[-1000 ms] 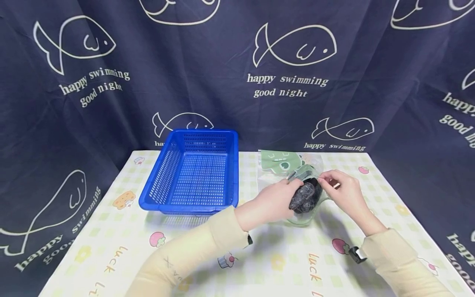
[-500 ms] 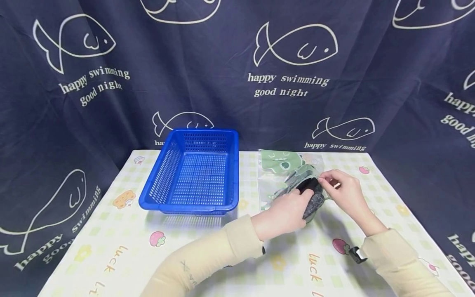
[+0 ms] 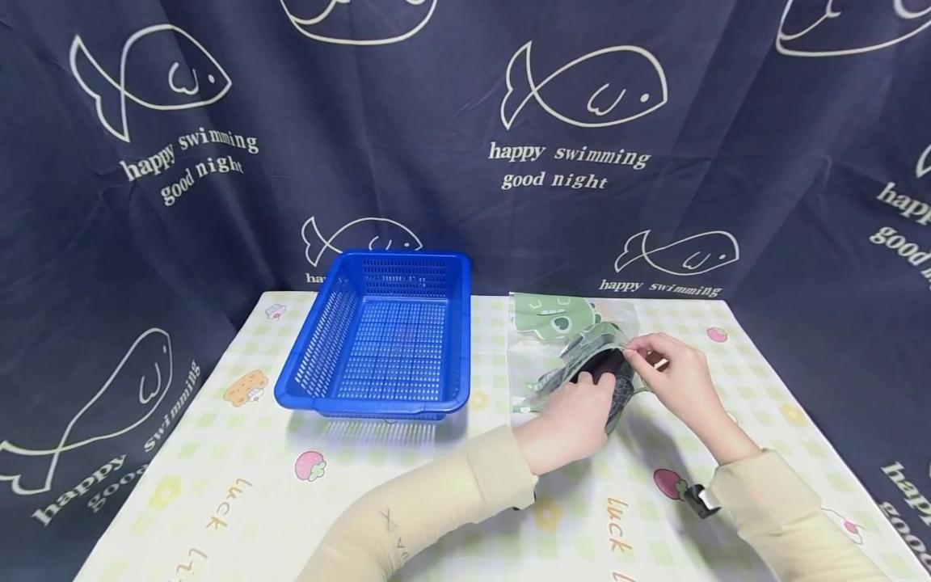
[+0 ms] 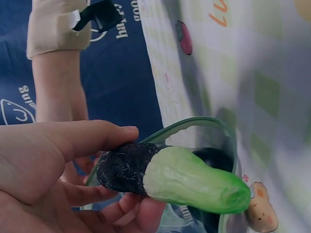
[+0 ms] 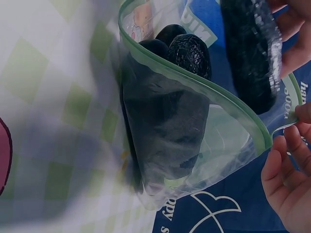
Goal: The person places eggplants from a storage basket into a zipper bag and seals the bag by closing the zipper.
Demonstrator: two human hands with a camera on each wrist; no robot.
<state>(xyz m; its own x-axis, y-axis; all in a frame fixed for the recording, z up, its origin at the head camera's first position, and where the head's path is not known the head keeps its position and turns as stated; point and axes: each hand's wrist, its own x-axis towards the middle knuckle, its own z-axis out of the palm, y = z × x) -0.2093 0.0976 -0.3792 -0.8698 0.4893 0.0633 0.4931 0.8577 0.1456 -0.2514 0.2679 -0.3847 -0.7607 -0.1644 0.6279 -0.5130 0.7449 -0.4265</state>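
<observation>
My left hand (image 3: pixel 570 424) holds a black, wrinkled eggplant with a light green cap (image 4: pixel 194 179), thumb on one side and fingers on the other. In the left wrist view the eggplant overlaps the opening of a clear zip bag with a green rim (image 4: pixel 199 121). My right hand (image 3: pixel 672 376) pinches that rim, and the mouth of the bag gapes wide. Inside the zip bag (image 5: pixel 233 145) lie several dark, shiny eggplants (image 5: pixel 189 56). In the right wrist view the held eggplant (image 5: pixel 250 53) hangs by the rim, its cap out of frame.
A blue perforated basket (image 3: pixel 298 396) stands left of the bag with nothing in it. Clear plastic with a green cartoon print (image 3: pixel 556 315) lies behind the hands. A patterned cloth covers the table (image 3: pixel 240 453), with a dark fish-print curtain (image 3: pixel 407 162) behind.
My left hand has moved right and slightly down with the eggplant, over the bag's mouth. My right hand keeps its pinch on the rim in place.
</observation>
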